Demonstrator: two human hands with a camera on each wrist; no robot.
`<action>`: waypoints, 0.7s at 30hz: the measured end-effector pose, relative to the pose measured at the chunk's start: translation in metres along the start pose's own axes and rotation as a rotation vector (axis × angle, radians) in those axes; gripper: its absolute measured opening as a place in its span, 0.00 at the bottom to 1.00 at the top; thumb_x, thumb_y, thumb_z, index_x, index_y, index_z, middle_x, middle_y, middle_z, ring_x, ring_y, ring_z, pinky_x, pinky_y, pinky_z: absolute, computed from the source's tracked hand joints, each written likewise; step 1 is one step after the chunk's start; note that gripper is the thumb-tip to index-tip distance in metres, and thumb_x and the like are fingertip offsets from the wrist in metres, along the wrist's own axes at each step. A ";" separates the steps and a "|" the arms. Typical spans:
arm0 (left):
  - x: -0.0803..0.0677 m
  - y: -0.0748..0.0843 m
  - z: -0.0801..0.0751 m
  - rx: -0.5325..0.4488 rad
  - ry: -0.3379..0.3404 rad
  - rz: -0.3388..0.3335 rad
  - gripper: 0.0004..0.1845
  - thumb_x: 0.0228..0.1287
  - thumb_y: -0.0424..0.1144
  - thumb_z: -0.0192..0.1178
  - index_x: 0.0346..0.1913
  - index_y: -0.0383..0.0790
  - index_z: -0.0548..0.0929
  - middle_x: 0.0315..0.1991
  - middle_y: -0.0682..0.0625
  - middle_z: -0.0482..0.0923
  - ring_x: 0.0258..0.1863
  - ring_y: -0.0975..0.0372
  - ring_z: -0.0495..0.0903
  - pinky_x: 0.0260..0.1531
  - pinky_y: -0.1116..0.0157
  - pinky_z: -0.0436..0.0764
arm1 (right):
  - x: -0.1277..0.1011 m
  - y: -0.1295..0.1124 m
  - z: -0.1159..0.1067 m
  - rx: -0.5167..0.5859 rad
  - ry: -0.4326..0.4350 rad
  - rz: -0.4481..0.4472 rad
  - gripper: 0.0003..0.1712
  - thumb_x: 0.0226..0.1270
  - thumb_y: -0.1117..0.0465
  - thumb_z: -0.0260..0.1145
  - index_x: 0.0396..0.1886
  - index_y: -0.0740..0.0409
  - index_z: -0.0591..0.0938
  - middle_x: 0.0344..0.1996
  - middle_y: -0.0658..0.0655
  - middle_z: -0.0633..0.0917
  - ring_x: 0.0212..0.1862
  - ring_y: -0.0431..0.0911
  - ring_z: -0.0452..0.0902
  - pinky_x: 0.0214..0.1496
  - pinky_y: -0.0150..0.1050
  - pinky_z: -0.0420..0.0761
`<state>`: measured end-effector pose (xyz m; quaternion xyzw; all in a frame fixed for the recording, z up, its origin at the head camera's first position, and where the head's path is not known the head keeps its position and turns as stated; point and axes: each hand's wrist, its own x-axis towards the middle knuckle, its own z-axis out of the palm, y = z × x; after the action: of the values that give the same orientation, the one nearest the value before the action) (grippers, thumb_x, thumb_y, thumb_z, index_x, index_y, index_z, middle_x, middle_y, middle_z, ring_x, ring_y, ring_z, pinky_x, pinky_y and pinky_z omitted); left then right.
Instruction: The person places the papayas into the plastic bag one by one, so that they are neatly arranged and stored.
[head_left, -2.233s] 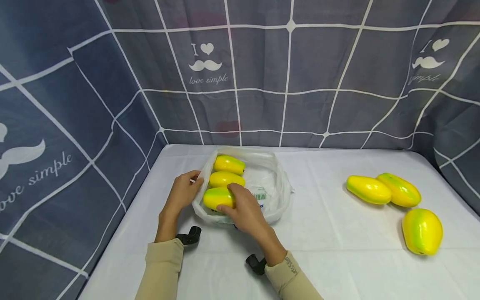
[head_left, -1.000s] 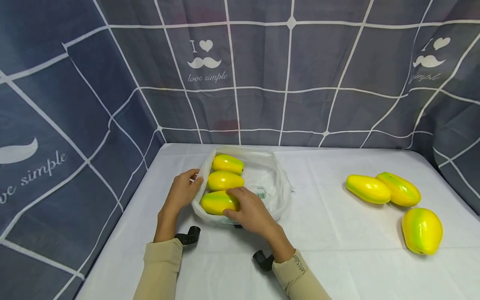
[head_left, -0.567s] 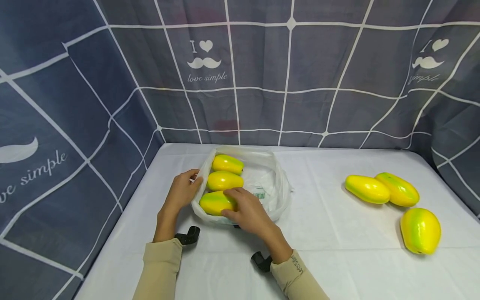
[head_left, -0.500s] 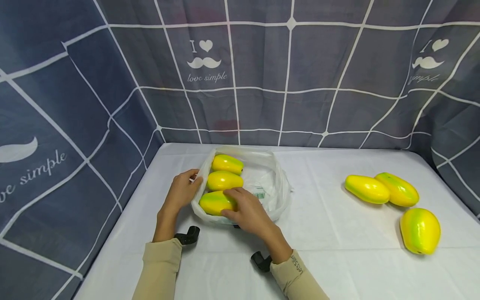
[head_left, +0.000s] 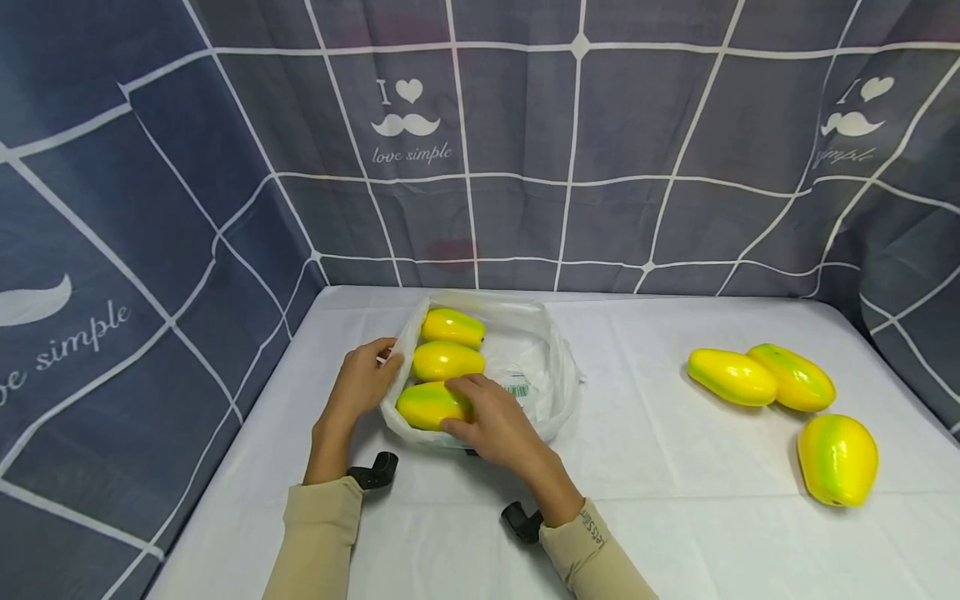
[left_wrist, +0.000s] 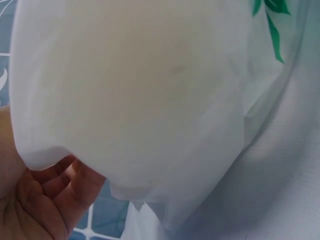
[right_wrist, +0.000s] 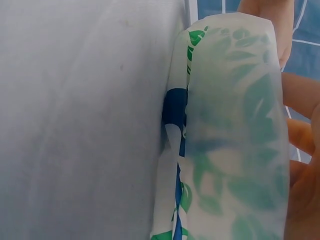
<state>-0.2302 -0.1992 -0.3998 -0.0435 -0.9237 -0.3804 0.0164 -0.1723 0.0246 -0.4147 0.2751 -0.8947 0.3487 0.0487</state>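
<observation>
A translucent white plastic bag [head_left: 561, 367] stands with its mouth spread wide on the table. My left hand [head_left: 366, 379] holds its left rim; in the left wrist view the bag's side [left_wrist: 150, 100] hides part of those fingers. Inside lie three glossy yellow-green papayas in a column: the far papaya [head_left: 453, 328], the middle papaya [head_left: 448, 361] and the near papaya [head_left: 427, 406]. My right hand [head_left: 495, 421] reaches over the near rim, thumb and fingers around the right end of the near papaya. Green leaf prints [right_wrist: 255, 100] cover the bag in the right wrist view.
At the right of the white-clothed table [head_left: 645, 533], two papayas touch, the left papaya [head_left: 731, 377] and the right papaya [head_left: 793, 378]. A rounder-looking papaya [head_left: 837, 460] lies nearer. Dark grid-patterned cloth [head_left: 517, 217] walls the back and left.
Since the earliest frame, the near papaya has shifted slightly left and settled in the bag under my right hand. Over the last half second almost nothing has moved; my left hand stays at the rim.
</observation>
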 end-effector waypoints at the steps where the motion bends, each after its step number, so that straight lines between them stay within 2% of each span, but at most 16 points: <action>1: 0.000 0.000 0.000 0.000 0.000 -0.001 0.21 0.75 0.40 0.52 0.64 0.33 0.76 0.53 0.36 0.77 0.44 0.49 0.77 0.47 0.52 0.78 | 0.000 0.000 0.000 -0.007 0.000 -0.003 0.29 0.64 0.54 0.72 0.62 0.60 0.78 0.56 0.56 0.80 0.56 0.49 0.75 0.60 0.46 0.73; 5: 0.000 0.001 0.000 0.000 0.003 0.003 0.20 0.75 0.39 0.53 0.64 0.32 0.76 0.52 0.36 0.77 0.44 0.49 0.77 0.47 0.52 0.78 | -0.001 -0.001 -0.005 -0.006 -0.007 -0.007 0.28 0.67 0.51 0.69 0.62 0.60 0.78 0.56 0.56 0.80 0.57 0.49 0.75 0.61 0.45 0.72; 9: 0.000 0.001 0.000 -0.006 0.006 0.008 0.21 0.75 0.39 0.53 0.64 0.32 0.76 0.52 0.36 0.77 0.44 0.49 0.77 0.46 0.52 0.78 | -0.002 0.005 -0.020 0.044 0.012 -0.009 0.29 0.69 0.50 0.66 0.63 0.61 0.77 0.58 0.56 0.79 0.59 0.50 0.74 0.62 0.47 0.72; 12: -0.001 0.002 0.000 -0.010 0.005 0.013 0.21 0.75 0.39 0.52 0.64 0.33 0.76 0.52 0.36 0.77 0.44 0.49 0.77 0.47 0.52 0.78 | -0.006 0.016 -0.037 0.080 0.069 0.011 0.30 0.68 0.51 0.67 0.64 0.62 0.76 0.60 0.57 0.79 0.61 0.51 0.74 0.62 0.50 0.72; 17: -0.003 0.003 0.001 -0.007 0.012 0.023 0.21 0.74 0.39 0.53 0.64 0.32 0.76 0.49 0.37 0.78 0.43 0.49 0.76 0.46 0.53 0.77 | -0.016 0.040 -0.067 0.096 0.181 0.098 0.31 0.65 0.51 0.70 0.64 0.61 0.77 0.61 0.57 0.79 0.64 0.53 0.72 0.64 0.53 0.70; 21: -0.003 0.001 0.001 -0.005 0.010 0.014 0.21 0.74 0.39 0.53 0.64 0.32 0.76 0.48 0.38 0.78 0.43 0.50 0.76 0.46 0.53 0.76 | -0.024 0.054 -0.083 0.100 0.225 0.156 0.32 0.64 0.51 0.71 0.64 0.58 0.77 0.61 0.58 0.78 0.65 0.54 0.70 0.66 0.53 0.67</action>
<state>-0.2272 -0.1983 -0.4001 -0.0482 -0.9223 -0.3827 0.0237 -0.1892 0.1222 -0.3914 0.1658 -0.8837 0.4243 0.1078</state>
